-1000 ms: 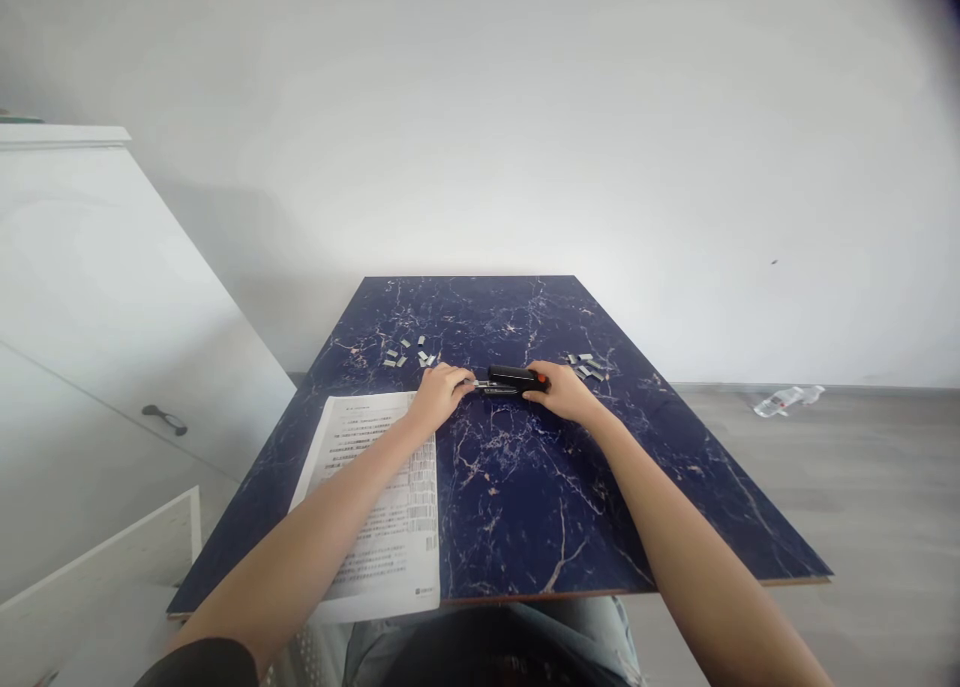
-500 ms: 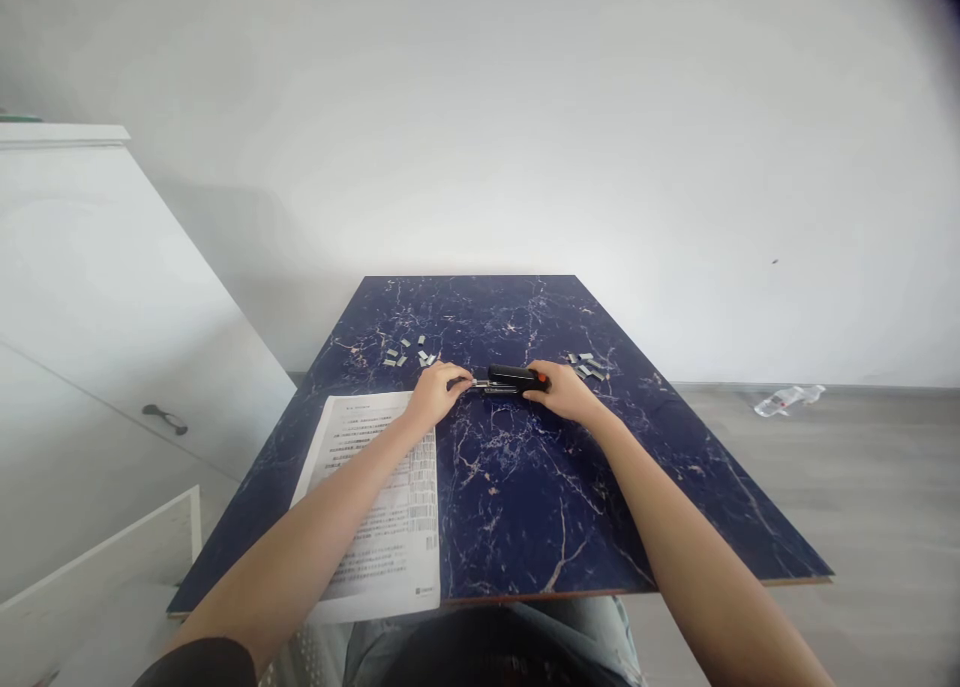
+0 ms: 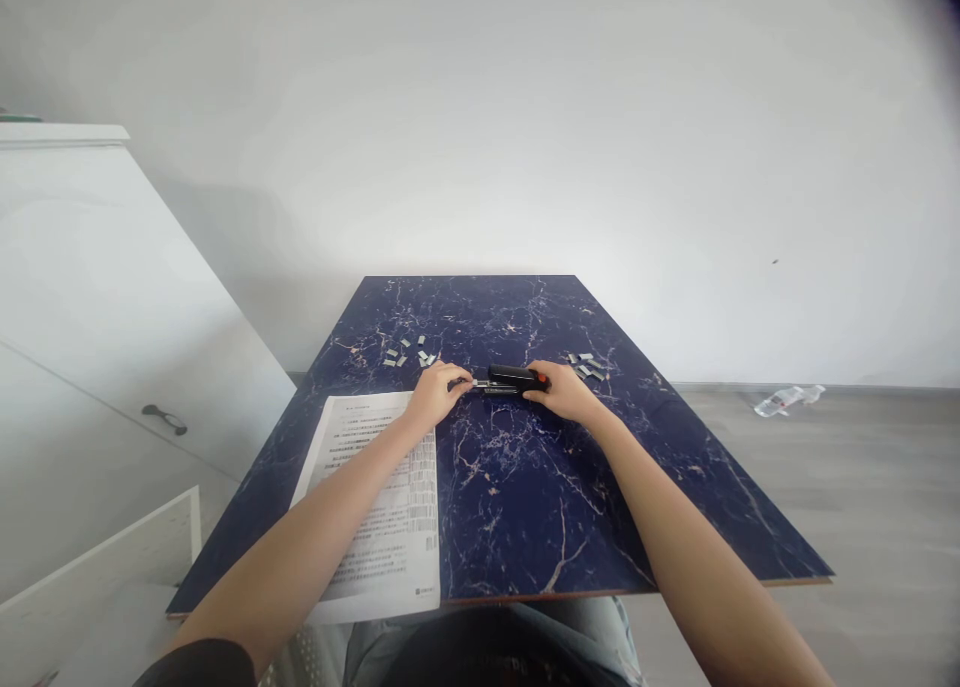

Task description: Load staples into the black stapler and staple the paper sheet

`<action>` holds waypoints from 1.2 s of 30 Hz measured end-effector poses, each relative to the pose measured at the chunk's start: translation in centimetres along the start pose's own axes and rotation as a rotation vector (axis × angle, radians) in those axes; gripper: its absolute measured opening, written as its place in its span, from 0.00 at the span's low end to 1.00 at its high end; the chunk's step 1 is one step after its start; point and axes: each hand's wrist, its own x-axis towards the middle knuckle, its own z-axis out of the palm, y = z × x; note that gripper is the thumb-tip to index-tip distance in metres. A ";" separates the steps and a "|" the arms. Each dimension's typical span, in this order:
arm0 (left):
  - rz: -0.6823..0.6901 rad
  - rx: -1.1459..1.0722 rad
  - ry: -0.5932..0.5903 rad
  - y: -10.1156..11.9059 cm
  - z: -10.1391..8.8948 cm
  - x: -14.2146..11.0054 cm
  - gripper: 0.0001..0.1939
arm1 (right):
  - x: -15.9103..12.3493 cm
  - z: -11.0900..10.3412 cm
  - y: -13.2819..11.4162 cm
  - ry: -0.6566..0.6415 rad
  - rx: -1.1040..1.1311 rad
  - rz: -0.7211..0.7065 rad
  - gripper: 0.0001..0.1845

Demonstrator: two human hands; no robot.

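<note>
A black stapler [image 3: 511,377] with a red spot at its rear lies sideways on the dark blue marbled table [image 3: 517,527]. My right hand [image 3: 561,391] is wrapped round its rear end. From its left end juts a slim metal piece [image 3: 481,383], which the thumb and fingers of my left hand [image 3: 437,391] pinch at the tip. Whether anything small is also between those fingertips I cannot tell. Under my left forearm is a printed sheet of paper [image 3: 382,557], partly covered by the arm.
Several small strips of staples [image 3: 402,361] lie beyond my left hand, and another group of staple strips [image 3: 586,359] lies beyond my right. A white cabinet [image 3: 97,297] stands at the left. Clear plastic packaging [image 3: 789,399] rests on the floor at the right.
The fingers of my left hand have shifted very slightly at the metal piece. My right hand, the stapler and the paper have stayed in place.
</note>
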 end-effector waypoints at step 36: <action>-0.031 0.073 0.000 0.1 -1.7 -0.2 0.07 | 0.0 0.1 0.6 -0.013 0.045 0.021 0.15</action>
